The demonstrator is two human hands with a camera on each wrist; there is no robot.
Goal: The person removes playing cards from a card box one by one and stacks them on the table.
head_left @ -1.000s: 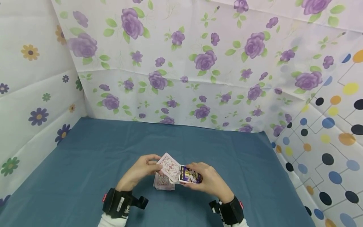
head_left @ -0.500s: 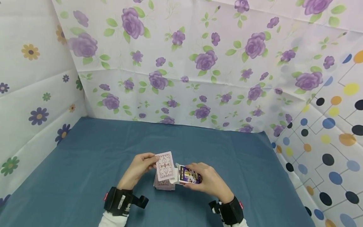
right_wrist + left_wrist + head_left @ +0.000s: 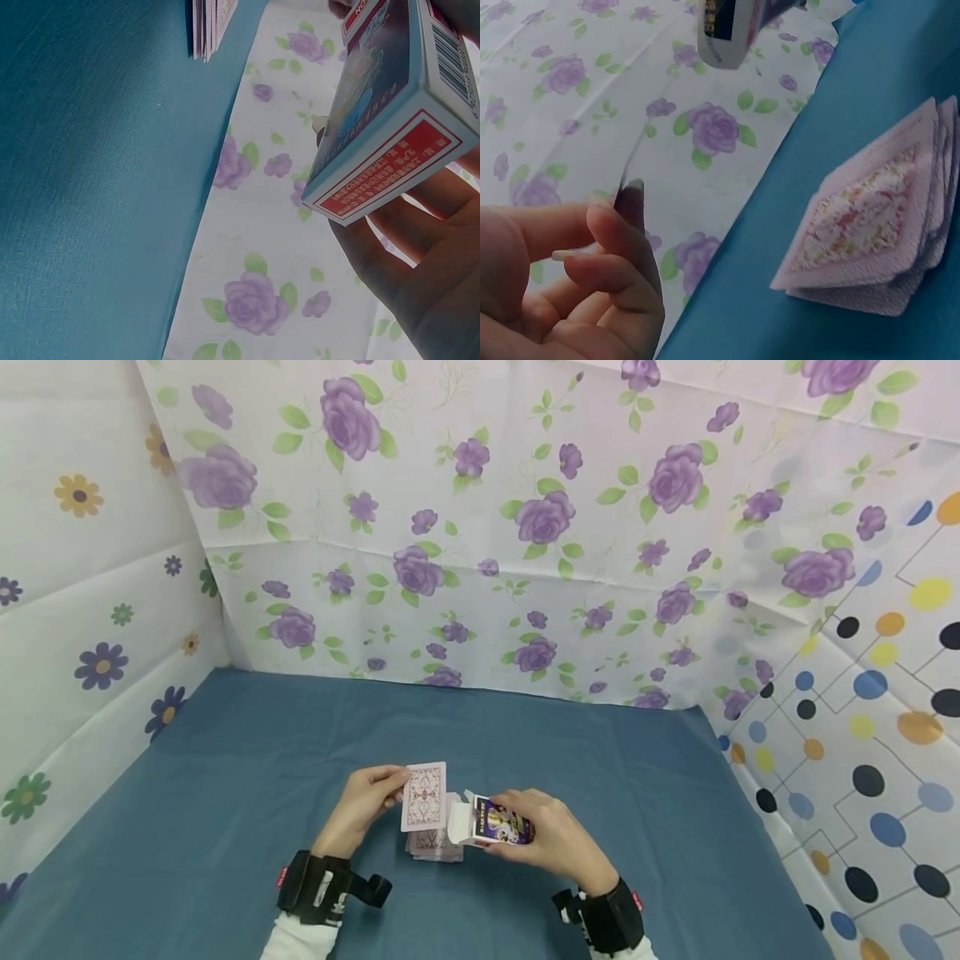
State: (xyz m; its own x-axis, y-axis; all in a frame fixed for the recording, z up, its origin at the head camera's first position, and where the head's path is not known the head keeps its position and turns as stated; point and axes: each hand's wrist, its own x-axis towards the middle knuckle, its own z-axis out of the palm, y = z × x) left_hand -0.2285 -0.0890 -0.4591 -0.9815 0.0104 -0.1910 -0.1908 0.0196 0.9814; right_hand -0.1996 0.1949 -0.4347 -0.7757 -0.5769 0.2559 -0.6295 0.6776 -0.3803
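Observation:
Between thumb and fingers my left hand [image 3: 365, 800] pinches a playing card [image 3: 424, 797] by its left edge, its red-patterned back facing up in the head view. In the left wrist view that card shows only as a thin edge at the fingertips. Below it, a loose stack of playing cards [image 3: 862, 214] lies on the cloth, partly covered in the head view. My right hand [image 3: 557, 835] grips a card box [image 3: 504, 822] with a dark purple front. The box's white flap [image 3: 460, 823] stands open toward the left, close to the stack. Red labelling [image 3: 386, 165] marks the box's end.
Blue cloth [image 3: 300, 735] covers the table. A white curtain with purple roses [image 3: 487, 527] rises behind it. Patterned sheets close off the left [image 3: 75, 610] and right [image 3: 862, 793] sides.
My left hand has drawn the card out of the box's mouth and leftward, turning it more upright above the stack. The right hand and box have stayed in place.

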